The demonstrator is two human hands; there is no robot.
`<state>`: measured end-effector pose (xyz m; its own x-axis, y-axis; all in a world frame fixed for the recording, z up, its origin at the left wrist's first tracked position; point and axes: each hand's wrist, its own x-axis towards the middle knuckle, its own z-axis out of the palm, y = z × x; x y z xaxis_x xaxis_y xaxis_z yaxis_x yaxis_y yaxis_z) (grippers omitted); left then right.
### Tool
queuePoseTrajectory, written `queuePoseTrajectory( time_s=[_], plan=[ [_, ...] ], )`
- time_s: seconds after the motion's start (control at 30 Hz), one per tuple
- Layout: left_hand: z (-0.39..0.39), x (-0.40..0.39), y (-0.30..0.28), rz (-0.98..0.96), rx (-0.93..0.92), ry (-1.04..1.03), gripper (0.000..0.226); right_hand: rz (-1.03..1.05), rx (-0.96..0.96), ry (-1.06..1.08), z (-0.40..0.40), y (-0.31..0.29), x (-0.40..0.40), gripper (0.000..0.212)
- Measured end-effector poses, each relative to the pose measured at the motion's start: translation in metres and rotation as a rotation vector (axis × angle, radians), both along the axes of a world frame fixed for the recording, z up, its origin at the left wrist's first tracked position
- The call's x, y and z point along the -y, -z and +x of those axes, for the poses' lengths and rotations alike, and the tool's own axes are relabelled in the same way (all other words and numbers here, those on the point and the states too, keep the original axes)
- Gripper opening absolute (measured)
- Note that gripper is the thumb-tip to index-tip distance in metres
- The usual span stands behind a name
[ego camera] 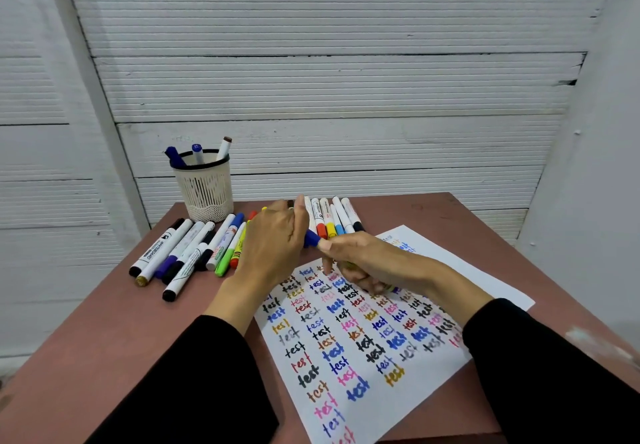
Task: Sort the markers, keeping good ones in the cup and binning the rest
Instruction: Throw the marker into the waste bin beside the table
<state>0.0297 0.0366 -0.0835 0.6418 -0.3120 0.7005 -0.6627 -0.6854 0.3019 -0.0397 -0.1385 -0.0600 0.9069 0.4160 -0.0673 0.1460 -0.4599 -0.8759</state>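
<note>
Markers' blue cap [311,238] shows between both hands' gripping fingers [325,244]; its barrel is hidden.

The table [104,322] has a matt reddish-brown top, smooth, possibly painted wood or laminate. On its near right side lies a sheet of white paper [485,287], matt and flat, covered in coloured ink. At the far left stands a cream cup [204,190] of fine mesh with a glossy black rim; it looks like plastic, though the view is too soft to be sure. The markers [180,253] beside it have smooth, slightly shiny plastic barrels and coloured caps. The wall [329,80] behind is rough, ribbed white board with chipped edges. The sleeves [554,374] are black, matt cloth.
</note>
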Motion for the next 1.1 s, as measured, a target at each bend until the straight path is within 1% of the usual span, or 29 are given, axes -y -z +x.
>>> queuePoseTrajectory(
  time_s=[0.03, 0.07, 0.13, 0.17, 0.23, 0.3, 0.37, 0.43, 0.5, 0.53, 0.6, 0.63, 0.67, 0.73, 0.77, 0.8, 0.83, 0.9, 0.93, 1.0, 1.1],
  plan=[
    [0.000, -0.001, -0.002, -0.106, 0.010, -0.020, 0.049, -0.012, -0.002, -0.011, 0.000, -0.002, 0.005, 0.036],
    [-0.001, -0.001, -0.005, -0.254, -0.042, -0.018, 0.056, -0.019, 0.009, 0.002, 0.001, -0.005, 0.010, 0.030],
    [-0.005, -0.005, -0.012, -0.515, -0.192, 0.022, 0.060, 0.008, 0.054, 0.112, 0.003, -0.010, 0.023, 0.017],
    [-0.005, -0.005, -0.014, -0.604, -0.269, 0.035, 0.059, 0.040, 0.077, 0.181, 0.004, -0.012, 0.028, 0.014],
    [-0.002, -0.004, -0.017, -0.736, -0.459, 0.075, 0.054, 0.113, 0.112, 0.269, 0.007, -0.013, 0.036, 0.012],
    [0.004, -0.002, -0.017, -0.849, -0.708, 0.169, 0.040, 0.147, 0.146, 0.306, 0.009, -0.012, 0.040, 0.012],
    [0.006, 0.000, -0.014, -0.864, -0.877, 0.307, 0.029, 0.148, 0.191, 0.323, 0.010, -0.009, 0.039, 0.015],
    [0.005, 0.003, -0.009, -0.873, -0.942, 0.420, 0.024, 0.130, 0.230, 0.308, 0.009, -0.007, 0.036, 0.020],
    [0.001, 0.004, -0.012, -0.977, -0.954, 0.467, 0.021, 0.101, 0.255, 0.287, 0.008, -0.006, 0.031, 0.023],
    [-0.001, 0.004, -0.015, -1.048, -0.942, 0.475, 0.020, 0.095, 0.268, 0.292, 0.008, -0.006, 0.030, 0.023],
    [-0.004, 0.001, -0.023, -1.154, -0.820, 0.440, 0.024, 0.106, 0.322, 0.352, 0.008, -0.008, 0.029, 0.025],
    [-0.007, 0.000, -0.027, -1.133, -0.700, 0.362, 0.027, 0.122, 0.356, 0.400, 0.010, -0.008, 0.031, 0.026],
    [-0.010, -0.003, -0.029, -1.015, -0.523, 0.240, 0.028, 0.145, 0.384, 0.448, 0.011, -0.009, 0.034, 0.028],
    [-0.015, -0.008, -0.027, -0.585, -0.075, -0.026, 0.028, 0.190, 0.404, 0.509, 0.013, -0.009, 0.038, 0.025],
    [-0.016, -0.009, -0.025, -0.395, 0.093, -0.103, 0.028, 0.199, 0.407, 0.518, 0.014, -0.008, 0.038, 0.023],
    [-0.015, -0.009, -0.024, -0.254, 0.174, -0.115, 0.027, 0.201, 0.409, 0.515, 0.014, -0.008, 0.038, 0.023],
    [-0.012, -0.008, -0.023, -0.128, 0.190, -0.111, 0.029, 0.207, 0.406, 0.504, 0.014, -0.007, 0.037, 0.023],
    [-0.008, -0.005, -0.016, 0.107, 0.190, -0.111, 0.049, 0.244, 0.382, 0.478, 0.014, -0.008, 0.034, 0.023],
    [-0.006, -0.004, -0.013, 0.184, 0.203, -0.091, 0.051, 0.259, 0.363, 0.464, 0.013, -0.008, 0.033, 0.024],
    [-0.010, -0.002, -0.010, 0.215, 0.209, -0.059, 0.036, 0.252, 0.315, 0.427, 0.013, -0.007, 0.032, 0.024],
    [-0.016, 0.002, -0.008, 0.243, 0.196, -0.067, 0.034, 0.156, 0.268, 0.374, 0.013, -0.003, 0.031, 0.019]
  ],
)
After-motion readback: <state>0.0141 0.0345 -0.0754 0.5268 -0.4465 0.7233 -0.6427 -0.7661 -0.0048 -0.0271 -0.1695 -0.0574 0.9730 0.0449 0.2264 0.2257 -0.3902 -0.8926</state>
